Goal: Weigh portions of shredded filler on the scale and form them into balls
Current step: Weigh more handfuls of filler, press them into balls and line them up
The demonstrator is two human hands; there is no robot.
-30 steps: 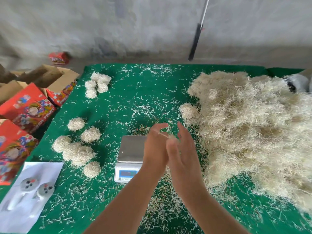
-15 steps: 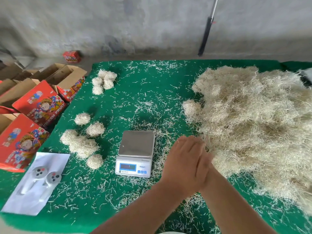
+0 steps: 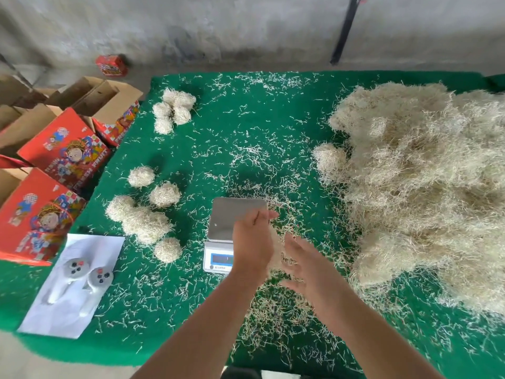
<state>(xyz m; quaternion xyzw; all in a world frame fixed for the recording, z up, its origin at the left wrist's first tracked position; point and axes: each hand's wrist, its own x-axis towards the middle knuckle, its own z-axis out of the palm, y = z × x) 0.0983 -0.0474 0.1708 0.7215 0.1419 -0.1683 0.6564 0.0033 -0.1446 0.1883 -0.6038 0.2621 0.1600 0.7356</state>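
2 hands are held just above the table near the lower centre of the frame, the left hand [image 3: 252,246] and the right hand [image 3: 307,265] facing each other with a small tuft of shredded filler [image 3: 276,251] seen between the palms. The fingers of both are held straight and loosely spread; nothing is pinched. The filler is judged very light, springy and loose: strands are shed easily, so a portion is best cupped from both sides and pressed gently. The main filler heap [image 3: 426,187] is spread over the right half of the green table [image 3: 246,127]. The scale [image 3: 232,228] is partly hidden behind the left hand, its pan bare. Finished balls [image 3: 153,212] are gathered at centre left, more at upper left [image 3: 173,112]. Red boxes [image 3: 57,157] and a white sheet [image 3: 73,285] are kept along the left edge, well apart from the work
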